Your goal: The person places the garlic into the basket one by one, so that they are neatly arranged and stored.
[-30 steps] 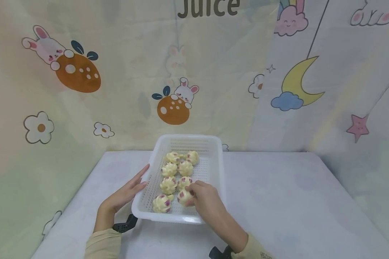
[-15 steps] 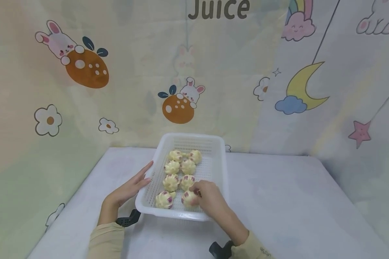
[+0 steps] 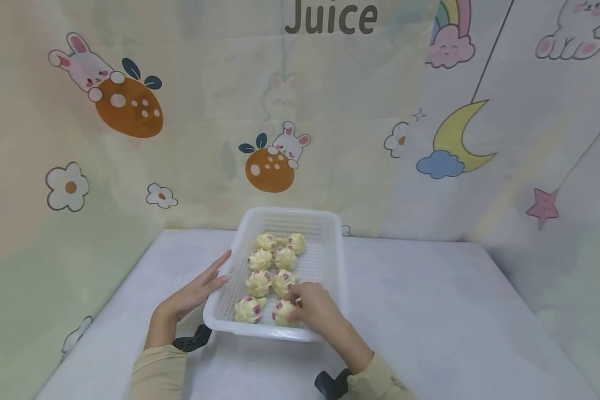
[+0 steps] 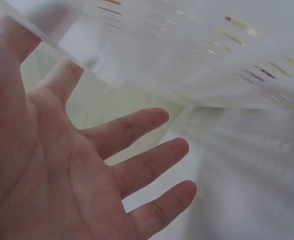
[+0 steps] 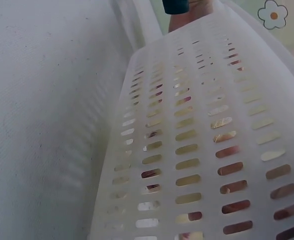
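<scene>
A white plastic basket (image 3: 213, 319) with slotted walls holds several garlic bulbs (image 3: 248, 309), pale yellow with purple streaks, in two rough columns. My right hand (image 3: 317, 308) reaches over the basket's right wall and holds the near right garlic bulb (image 3: 282, 314) with curled fingers. The right wrist view shows only the basket's wall (image 5: 169, 137), with skin glimpsed through the slots. At the left wall, my left hand (image 3: 192, 294) lies against the outside with fingers straight. In the left wrist view, that palm (image 4: 57, 155) faces the camera, fingers spread below the basket's side.
The basket stands on a white table (image 3: 430, 311). Behind rises a cloth backdrop (image 3: 200, 111) printed with rabbits, flowers and a moon. Dark wrist devices (image 3: 193, 339) sit at both wrists. Inside the basket, bare floor (image 3: 310, 261) shows along the right side.
The near right bulb has shifted slightly toward the basket's near rim with my right hand. My left hand keeps its place on the left wall. The head view has swayed a little.
</scene>
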A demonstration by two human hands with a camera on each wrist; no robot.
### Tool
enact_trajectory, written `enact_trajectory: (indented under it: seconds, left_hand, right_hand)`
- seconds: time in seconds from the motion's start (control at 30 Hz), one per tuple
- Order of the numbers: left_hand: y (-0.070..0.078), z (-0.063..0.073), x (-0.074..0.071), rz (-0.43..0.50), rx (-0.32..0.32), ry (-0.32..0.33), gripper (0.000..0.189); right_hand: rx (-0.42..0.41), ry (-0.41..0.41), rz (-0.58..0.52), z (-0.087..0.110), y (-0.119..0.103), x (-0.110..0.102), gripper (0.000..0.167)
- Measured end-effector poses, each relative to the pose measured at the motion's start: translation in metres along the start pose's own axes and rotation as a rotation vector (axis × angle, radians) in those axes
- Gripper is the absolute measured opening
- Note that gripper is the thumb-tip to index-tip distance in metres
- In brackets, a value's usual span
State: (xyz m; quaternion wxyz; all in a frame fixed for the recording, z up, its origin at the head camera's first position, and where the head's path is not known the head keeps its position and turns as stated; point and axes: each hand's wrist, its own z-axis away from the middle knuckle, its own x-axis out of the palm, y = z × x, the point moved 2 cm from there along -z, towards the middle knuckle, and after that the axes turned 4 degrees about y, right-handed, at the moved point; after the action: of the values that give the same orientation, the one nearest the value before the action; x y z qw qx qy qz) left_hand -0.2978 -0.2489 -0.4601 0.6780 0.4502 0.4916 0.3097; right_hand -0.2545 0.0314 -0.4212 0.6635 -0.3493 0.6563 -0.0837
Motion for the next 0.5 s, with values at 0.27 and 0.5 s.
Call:
enact_trajectory:
  seconds: [0.27, 0.5]
  left_hand:
    - [-0.0021, 0.0014, -0.001, 0.009, 0.002, 0.0, 0.061]
    - [-0.0009, 0.0009, 0.0008, -0.003, 0.0, 0.005, 0.062]
  right_hand:
    - [-0.028, -0.03, 0.015, -0.0033, -0.0044, 0.0023, 0.027]
    - [-0.011, -0.078, 0.0, -0.004, -0.0024, 0.0054, 0.025]
